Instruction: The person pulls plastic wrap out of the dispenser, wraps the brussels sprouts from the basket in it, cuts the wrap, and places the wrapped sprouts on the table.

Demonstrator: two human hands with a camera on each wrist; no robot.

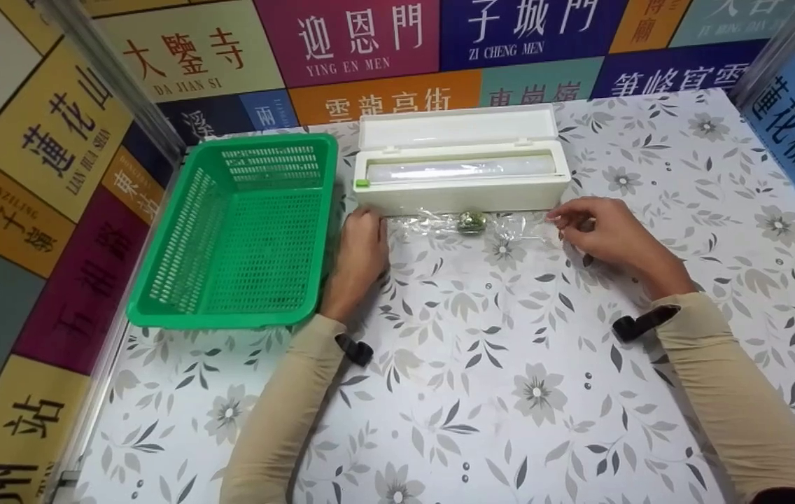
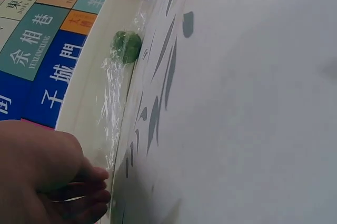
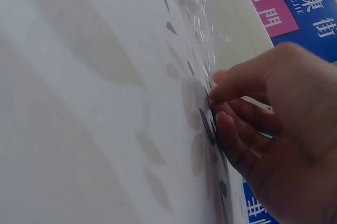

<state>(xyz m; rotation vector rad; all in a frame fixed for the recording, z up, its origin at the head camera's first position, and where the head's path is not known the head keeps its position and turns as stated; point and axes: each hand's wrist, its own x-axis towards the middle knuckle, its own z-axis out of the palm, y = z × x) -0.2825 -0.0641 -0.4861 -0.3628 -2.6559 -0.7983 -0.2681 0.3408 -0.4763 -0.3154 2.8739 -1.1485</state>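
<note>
A small green lump, its kind unclear, is wrapped in a strip of clear cling film twisted out to both sides. My left hand pinches the film's left end, close to the front left corner of a white cling film dispenser. At the film's other end, the thumb and forefinger of my right hand pinch it low over the table. In the left wrist view the green lump shows smooth and round under the film. Only part of it enters the right wrist view.
Behind the film, the dispenser's lid stands raised, and a film roll lies inside. A green plastic basket stands to the left, near my left forearm. Printed panels wall the floral-patterned table at the back and sides.
</note>
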